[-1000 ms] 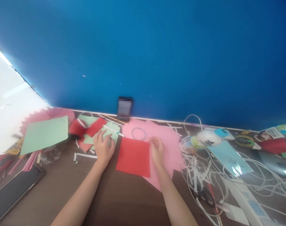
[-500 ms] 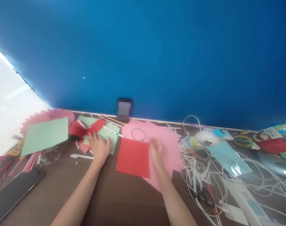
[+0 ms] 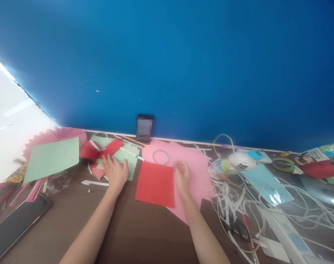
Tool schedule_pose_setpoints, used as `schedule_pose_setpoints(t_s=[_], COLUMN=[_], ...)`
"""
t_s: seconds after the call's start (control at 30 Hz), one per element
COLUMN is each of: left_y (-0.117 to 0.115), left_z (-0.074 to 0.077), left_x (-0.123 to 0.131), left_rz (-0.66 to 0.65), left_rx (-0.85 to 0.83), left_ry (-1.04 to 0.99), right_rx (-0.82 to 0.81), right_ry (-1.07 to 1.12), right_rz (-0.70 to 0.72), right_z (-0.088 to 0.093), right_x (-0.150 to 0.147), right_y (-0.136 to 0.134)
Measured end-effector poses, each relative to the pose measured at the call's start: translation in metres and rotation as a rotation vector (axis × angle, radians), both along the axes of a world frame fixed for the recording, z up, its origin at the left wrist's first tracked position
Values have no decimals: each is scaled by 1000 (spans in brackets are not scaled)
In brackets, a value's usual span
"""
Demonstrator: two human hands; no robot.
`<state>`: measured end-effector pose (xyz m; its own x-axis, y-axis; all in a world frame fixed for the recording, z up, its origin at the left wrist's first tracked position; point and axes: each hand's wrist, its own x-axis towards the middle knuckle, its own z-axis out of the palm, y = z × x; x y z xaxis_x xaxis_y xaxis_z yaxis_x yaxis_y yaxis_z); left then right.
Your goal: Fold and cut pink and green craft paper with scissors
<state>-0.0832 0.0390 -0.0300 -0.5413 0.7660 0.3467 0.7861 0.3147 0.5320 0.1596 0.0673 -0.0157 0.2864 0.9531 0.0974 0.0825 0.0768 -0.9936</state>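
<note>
Your left hand (image 3: 116, 173), fingers loosely spread, is over pale green paper (image 3: 132, 169); your right hand (image 3: 182, 179) half-curls at the right edge of a square red paper sheet (image 3: 155, 185), its grip unclear. The sheet should be light, flexible, easily creased; pinch an edge. Flat and plain, it partly overlaps pink paper (image 3: 198, 176) on the brown surface (image 3: 145, 234).

Hands (image 3: 116, 173) flank red paper (image 3: 155, 184) — the right hand (image 3: 182, 179) perhaps touching.

Apparently no legible text or numbers
</note>
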Motion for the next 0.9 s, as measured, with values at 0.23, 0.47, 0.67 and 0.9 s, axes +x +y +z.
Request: schedule_pose_setpoints(t_s=[0.23, 0.47, 0.67, 0.9], left_y=[-2, 1, 2, -2], left_z=[14, 16, 14, 18], left_x=[2, 0, 0, 2], left_rz=[-27, -52, -65, 24], left_rx=[352, 581, 522, 423], left_ry=[27, -230, -462, -75], right_rx=[-3, 13, 18, 14], right_ry=[7, -1, 7, 8], right_rz=[7, 7, 15, 17], right_z=[3, 0, -3, -6], right_x=[-1, 0, 0, 0], right_y=[-1, 1, 2, 3])
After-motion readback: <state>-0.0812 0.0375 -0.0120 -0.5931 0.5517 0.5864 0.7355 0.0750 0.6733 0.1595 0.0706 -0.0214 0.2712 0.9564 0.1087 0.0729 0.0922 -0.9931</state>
